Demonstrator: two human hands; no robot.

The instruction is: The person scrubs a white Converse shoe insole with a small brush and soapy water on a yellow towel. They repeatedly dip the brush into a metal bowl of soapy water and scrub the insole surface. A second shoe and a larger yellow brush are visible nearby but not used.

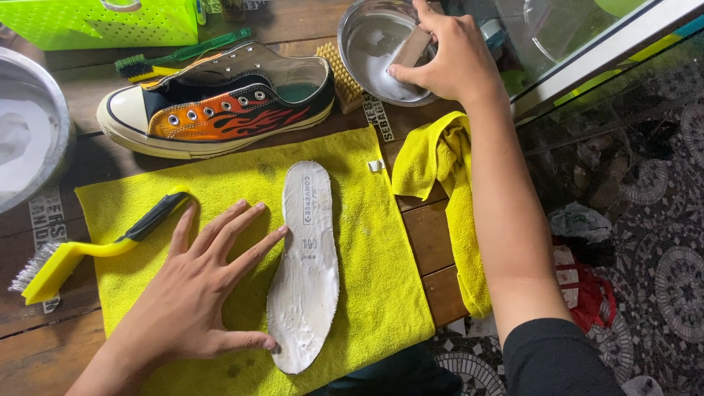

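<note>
A white shoe insole (306,271) lies lengthwise on a yellow-green cloth (367,242) spread over the wooden table. My left hand (198,286) rests flat on the cloth, fingers spread, its fingertips and thumb touching the insole's left edge. My right hand (440,55) reaches into a small metal bowl (367,37) at the back and grips a small wooden-backed brush (411,48) there. A black sneaker with orange flames and a white toe cap (220,103) lies on its side behind the cloth.
A yellow-handled wire brush (81,253) lies on the cloth's left edge. A second yellow cloth (447,191) hangs over the table's right edge. A large metal basin (29,125) stands at left, a green perforated box (103,22) and green brush (183,55) behind, a bristle brush (341,77) by the shoe.
</note>
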